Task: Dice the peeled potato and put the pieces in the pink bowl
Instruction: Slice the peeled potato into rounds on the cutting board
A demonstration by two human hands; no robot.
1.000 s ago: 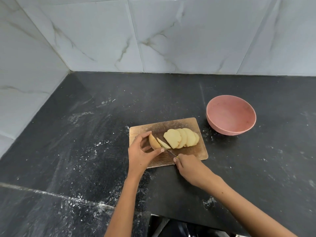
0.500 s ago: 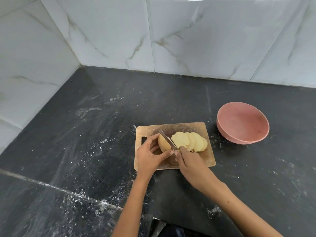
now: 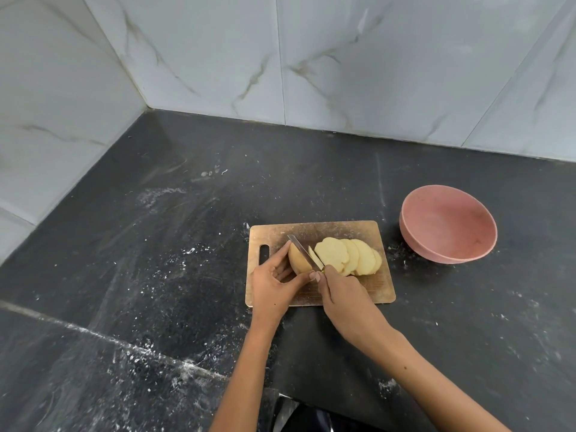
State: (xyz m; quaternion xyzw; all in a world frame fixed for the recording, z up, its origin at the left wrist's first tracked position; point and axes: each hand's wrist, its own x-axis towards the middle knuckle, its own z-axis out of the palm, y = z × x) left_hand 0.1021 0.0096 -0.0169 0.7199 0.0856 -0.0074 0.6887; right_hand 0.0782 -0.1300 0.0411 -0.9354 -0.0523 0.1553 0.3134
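Observation:
On the wooden cutting board point(image 3: 343, 229) stands the uncut end of the peeled potato point(image 3: 297, 260). My left hand point(image 3: 274, 285) pinches it between forefinger and thumb. Several pale slices point(image 3: 349, 255) lie fanned to its right. My right hand point(image 3: 346, 297) grips a knife whose blade point(image 3: 304, 252) rests across the top of the potato end, tip pointing away; the handle is hidden in my fist. The pink bowl point(image 3: 448, 224) sits to the right of the board with nothing in it.
The board lies on a dark stone counter point(image 3: 156, 244) dusted with white specks. Marble-look wall tiles point(image 3: 311, 57) close off the back and left. The counter's front edge point(image 3: 311, 397) runs just below my forearms.
The knife came up from low beside the potato end and now lies across its top, beside a thin fresh slice. My left hand has kept its hold. The camera view shifted.

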